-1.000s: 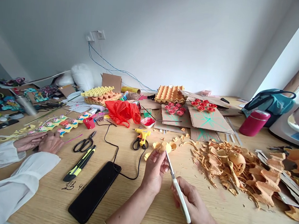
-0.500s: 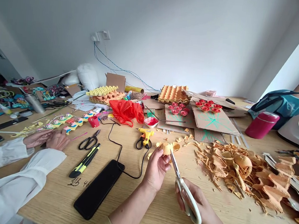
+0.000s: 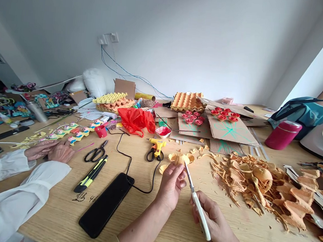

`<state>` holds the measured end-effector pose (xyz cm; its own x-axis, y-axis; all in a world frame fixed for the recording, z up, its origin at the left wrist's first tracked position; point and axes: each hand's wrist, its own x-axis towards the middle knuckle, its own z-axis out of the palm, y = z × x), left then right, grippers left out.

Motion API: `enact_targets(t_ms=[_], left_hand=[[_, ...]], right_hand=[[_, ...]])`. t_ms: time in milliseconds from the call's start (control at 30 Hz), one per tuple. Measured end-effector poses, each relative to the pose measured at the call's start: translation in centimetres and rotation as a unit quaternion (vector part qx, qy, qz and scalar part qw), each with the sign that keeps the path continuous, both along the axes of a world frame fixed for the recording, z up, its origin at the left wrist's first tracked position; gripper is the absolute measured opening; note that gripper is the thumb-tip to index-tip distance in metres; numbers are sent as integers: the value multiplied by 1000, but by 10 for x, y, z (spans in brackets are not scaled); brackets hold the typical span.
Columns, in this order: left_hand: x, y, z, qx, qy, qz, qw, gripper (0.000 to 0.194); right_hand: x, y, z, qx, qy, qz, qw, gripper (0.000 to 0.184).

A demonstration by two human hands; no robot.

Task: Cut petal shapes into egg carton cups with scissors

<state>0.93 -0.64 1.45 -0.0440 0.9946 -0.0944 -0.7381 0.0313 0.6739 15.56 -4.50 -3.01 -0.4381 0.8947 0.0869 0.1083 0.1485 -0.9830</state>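
My left hand [image 3: 172, 186] pinches a small orange egg-carton cup [image 3: 181, 159] between thumb and fingers. In my right hand [image 3: 212, 216] is a pair of white-handled scissors [image 3: 202, 217], its blades pointing up and away and meeting the cup's right edge. Whether the blades are closed on the cup I cannot tell. Just behind, more cut cups [image 3: 190, 158] lie on the table, and another cup [image 3: 163, 169] rests left of my fingers. The yellow glue gun [image 3: 157, 145] lies farther off, with black scissors handles beneath it.
A heap of orange carton scraps [image 3: 246, 181] spreads to the right. A phone [image 3: 106, 204], a utility knife [image 3: 91, 173] and black scissors [image 3: 96, 151] lie on the left. A co-worker's hands [image 3: 61, 151] are beside painted carton pieces [image 3: 75, 132]. Red flowers stand on cardboard [image 3: 233, 135] behind.
The scissors have turned in my right hand so the handles now show edge-on. My left hand has shifted slightly right with the cup, uncovering the cup on its left.
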Motion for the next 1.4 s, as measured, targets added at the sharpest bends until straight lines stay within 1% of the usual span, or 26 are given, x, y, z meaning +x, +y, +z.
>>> enact_targets(t_ms=[100, 300, 567, 800, 900, 1133, 1400], left_hand=[[1, 0, 0, -3, 19, 21, 1000, 32], [-1, 1, -1, 2, 51, 32, 998, 27], [1, -1, -1, 6, 67, 29, 997, 23], [1, -2, 0, 13, 68, 22, 997, 23], [2, -2, 0, 14, 71, 19, 997, 23], [2, -3, 1, 20, 67, 12, 997, 21], [2, -3, 1, 16, 69, 11, 997, 23]], right_hand=[[0, 0, 0, 7, -16, -6, 1000, 38], [2, 0, 2, -4, -19, 13, 1000, 41], [2, -1, 8, -12, -2, 32, 999, 51], [2, 0, 11, -15, -5, 31, 999, 50], [2, 0, 10, -13, -2, 35, 999, 52], [3, 0, 8, 1, -2, 26, 1000, 49], [2, -1, 11, -13, 2, 19, 1000, 50]])
